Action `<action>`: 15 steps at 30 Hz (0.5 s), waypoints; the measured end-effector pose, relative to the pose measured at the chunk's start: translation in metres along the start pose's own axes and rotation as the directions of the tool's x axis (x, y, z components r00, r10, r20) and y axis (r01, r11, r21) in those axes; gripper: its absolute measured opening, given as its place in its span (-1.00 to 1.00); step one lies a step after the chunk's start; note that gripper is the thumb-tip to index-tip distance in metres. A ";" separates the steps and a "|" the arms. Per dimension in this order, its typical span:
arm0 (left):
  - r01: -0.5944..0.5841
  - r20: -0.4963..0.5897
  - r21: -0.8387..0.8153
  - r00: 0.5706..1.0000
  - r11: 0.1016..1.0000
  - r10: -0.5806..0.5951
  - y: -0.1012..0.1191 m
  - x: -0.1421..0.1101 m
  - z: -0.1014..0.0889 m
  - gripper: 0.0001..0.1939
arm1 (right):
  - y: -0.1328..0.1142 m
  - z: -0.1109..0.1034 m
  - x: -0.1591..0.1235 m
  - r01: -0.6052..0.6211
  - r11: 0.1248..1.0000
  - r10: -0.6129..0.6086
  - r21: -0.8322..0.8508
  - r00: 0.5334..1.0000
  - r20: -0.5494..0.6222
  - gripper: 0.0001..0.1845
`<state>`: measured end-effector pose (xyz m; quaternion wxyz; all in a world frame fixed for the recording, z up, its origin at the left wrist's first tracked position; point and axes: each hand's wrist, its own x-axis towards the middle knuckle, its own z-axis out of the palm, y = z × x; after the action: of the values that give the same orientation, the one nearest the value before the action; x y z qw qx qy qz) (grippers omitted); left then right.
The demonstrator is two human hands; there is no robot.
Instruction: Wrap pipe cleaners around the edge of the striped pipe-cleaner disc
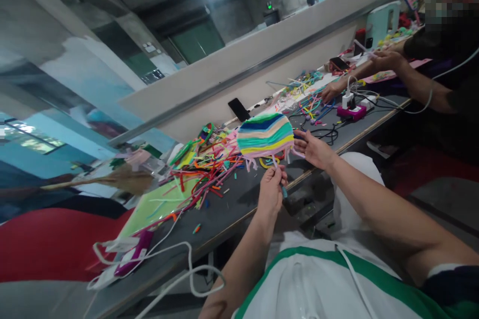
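Note:
A rounded panel (265, 134) of fuzzy chenille stems in green, navy, cream, blue, yellow and pink stripes is held up above the table edge. Short pink and lilac stem ends hang from its lower rim. My left hand (271, 187) is closed around the lilac stem handle below the panel; a bluish end pokes out under the fist. My right hand (316, 149) is at the panel's right edge, palm turned up, fingers stretched and apart. Its fingertips are close to a pink stem there; whether they touch it I cannot tell.
Loose chenille stems (209, 174) and scraps cover the grey table (224, 214). A phone (238, 109) leans at the back. Purple power strips (352, 112) with cables lie on both sides. At right, a co-worker's hands (389, 60) hold a pale stem.

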<state>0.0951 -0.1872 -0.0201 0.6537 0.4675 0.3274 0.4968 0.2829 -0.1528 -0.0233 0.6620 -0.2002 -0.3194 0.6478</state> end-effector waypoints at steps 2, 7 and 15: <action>-0.085 -0.030 -0.029 0.996 0.996 0.084 0.003 0.001 -0.001 -0.77 | 0.007 0.000 -0.003 -0.029 0.992 0.025 -0.126 0.999 -0.030 -0.74; -0.172 -0.081 -0.038 0.982 0.984 0.169 0.004 0.000 0.001 -0.79 | 0.027 0.015 -0.016 -0.098 0.968 0.126 -0.233 0.986 0.110 -0.76; -0.059 -0.032 -0.078 0.998 0.995 0.057 -0.006 -0.011 0.009 -0.77 | 0.033 0.034 -0.025 -0.102 0.995 0.101 0.013 0.994 0.047 -0.80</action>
<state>0.1017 -0.2008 -0.0227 0.6521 0.4429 0.3036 0.5352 0.2368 -0.1799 -0.0259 0.6221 -0.1959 -0.3190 0.6876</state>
